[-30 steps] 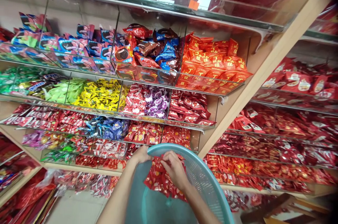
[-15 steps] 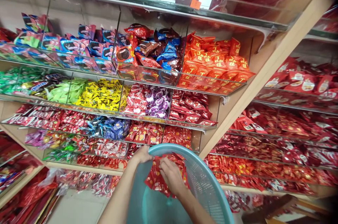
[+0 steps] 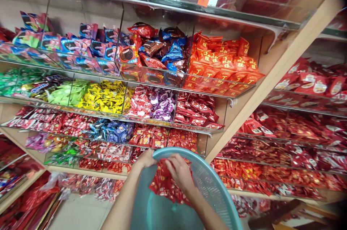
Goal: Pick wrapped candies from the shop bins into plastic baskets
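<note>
A blue-green plastic basket with a perforated wall is tilted in front of the lower shelves. My left hand is closed round its rim on the left side. Inside, toward the far wall, lies a cluster of red candy packets with small light patterns. Directly over these packets is my right hand, its thumb and fingers parted and lightly curled. It partly hides the packets, and whether the fingertips touch them is hard to see.
Glass-fronted shelves hold orange-red packets, yellow-wrapped candies and blue-pink packets. A slanting wooden upright separates more red sweets on the right. Low at right is a brown wooden piece; tiled floor shows at lower left.
My right hand has risen slightly and shifted right over the red packets, and its fingers have parted. My left hand stays on the basket rim.
</note>
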`<state>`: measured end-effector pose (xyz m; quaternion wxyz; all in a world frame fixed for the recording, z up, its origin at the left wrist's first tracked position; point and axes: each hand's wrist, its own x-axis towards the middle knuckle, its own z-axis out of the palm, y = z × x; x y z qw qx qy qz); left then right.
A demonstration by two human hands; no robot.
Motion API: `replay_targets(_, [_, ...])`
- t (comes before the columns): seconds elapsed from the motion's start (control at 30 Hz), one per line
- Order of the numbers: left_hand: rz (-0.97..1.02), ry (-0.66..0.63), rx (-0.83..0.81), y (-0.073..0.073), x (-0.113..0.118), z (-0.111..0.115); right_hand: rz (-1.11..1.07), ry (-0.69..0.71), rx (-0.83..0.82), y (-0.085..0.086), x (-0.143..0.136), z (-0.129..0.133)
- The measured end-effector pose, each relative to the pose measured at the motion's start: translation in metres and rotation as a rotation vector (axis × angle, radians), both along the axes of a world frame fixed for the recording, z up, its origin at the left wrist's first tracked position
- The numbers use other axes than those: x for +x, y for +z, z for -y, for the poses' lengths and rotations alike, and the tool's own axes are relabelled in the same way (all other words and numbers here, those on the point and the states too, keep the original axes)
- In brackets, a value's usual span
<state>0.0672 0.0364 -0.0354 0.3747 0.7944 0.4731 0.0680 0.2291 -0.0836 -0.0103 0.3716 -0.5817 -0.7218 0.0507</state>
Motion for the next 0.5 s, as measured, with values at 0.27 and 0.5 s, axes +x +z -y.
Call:
replay_targets(0.27, [-0.029,0.034,-0.022,-0.001,0.000,-0.001,0.041,-0.363,-0.370,0.014,0.058,-0.083])
replay_targets(0.5, [-0.039,0.055,-0.012,0.001,0.001,0.001,-0.029,-0.501,-0.848,-0.008,0.060,-0.141])
